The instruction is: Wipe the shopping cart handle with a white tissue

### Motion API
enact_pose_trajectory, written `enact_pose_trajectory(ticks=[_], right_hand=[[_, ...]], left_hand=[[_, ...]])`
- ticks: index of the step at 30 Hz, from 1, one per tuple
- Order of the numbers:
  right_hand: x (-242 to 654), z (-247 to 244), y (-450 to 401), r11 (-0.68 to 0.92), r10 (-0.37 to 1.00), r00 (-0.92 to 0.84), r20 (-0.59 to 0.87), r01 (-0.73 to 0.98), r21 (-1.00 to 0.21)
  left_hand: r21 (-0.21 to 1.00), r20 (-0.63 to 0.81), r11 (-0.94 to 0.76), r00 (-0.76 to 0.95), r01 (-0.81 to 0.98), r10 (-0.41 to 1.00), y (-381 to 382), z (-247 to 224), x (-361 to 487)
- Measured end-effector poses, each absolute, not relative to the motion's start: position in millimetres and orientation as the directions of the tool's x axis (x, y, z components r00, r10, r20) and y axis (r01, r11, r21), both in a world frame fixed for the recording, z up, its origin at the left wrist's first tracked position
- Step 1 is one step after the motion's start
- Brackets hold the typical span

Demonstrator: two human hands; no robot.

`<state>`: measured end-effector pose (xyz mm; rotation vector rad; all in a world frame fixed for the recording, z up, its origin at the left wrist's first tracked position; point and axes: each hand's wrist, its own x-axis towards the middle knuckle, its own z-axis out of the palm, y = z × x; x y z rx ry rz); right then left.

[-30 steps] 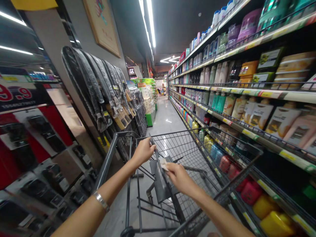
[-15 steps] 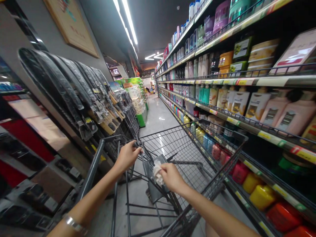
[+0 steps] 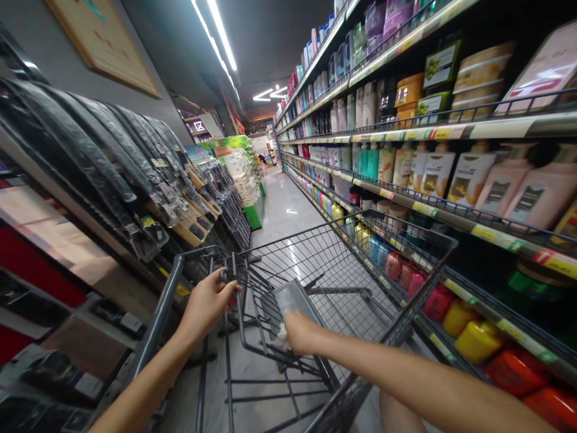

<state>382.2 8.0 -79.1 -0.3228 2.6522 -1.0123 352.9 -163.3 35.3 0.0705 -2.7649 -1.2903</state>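
A dark grey wire shopping cart stands in front of me. My left hand is closed around the upper bars of its inner wire frame, near the handle end. Lower and to the right, my right hand bunches a white cloth or tissue, mostly covered by the fingers. That cloth is against the grey plastic panel in the cart, beside the inner wire frame. The right fingertips are hidden behind the hand.
Shelves of shampoo bottles and jars run along the right, close to the cart. Plastic-wrapped black goods hang at the left. A tiled aisle stretches ahead, past a green-based stack of packages.
My left hand has moved left and toward me, and the inner wire frame has swung with it. My right hand, with the cloth, has shifted down the grey panel.
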Motion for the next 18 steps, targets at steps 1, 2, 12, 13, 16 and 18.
enact_pose_trajectory(ticks=[1,2,12,13,16,18], right_hand=[[377.0,-76.8,8.3,0.727,-0.263,-0.947,-0.186,-0.068,-0.684],[371.5,-73.6,8.4,0.715,-0.223,-0.959,-0.174,-0.040,-0.698],[353.8,-64.9,-18.6,0.401,-0.229,-0.914,0.334,-0.401,-0.823],[353.7,-70.3,-19.1,0.425,-0.265,-0.921,0.284,-0.376,-0.823],[351.4,-87.3,-14.6,0.530,-0.304,-0.952,0.031,-0.196,-0.825],[349.1,-96.2,-9.9,0.578,-0.269,-0.959,-0.091,-0.085,-0.811]], left_hand=[[0.752,0.073,0.660,-0.995,0.010,-0.069,-162.2,35.4,352.3],[0.733,0.086,0.680,-0.994,0.022,-0.060,-160.9,35.4,351.8],[0.606,0.128,0.795,-0.988,0.004,-0.092,-156.5,40.7,354.1],[0.601,0.120,0.799,-0.988,-0.009,-0.102,-156.8,41.0,354.3],[0.613,0.103,0.790,-0.989,-0.018,-0.102,-157.1,40.5,354.3],[0.624,0.100,0.782,-0.992,-0.002,-0.083,-156.2,39.8,354.0]])
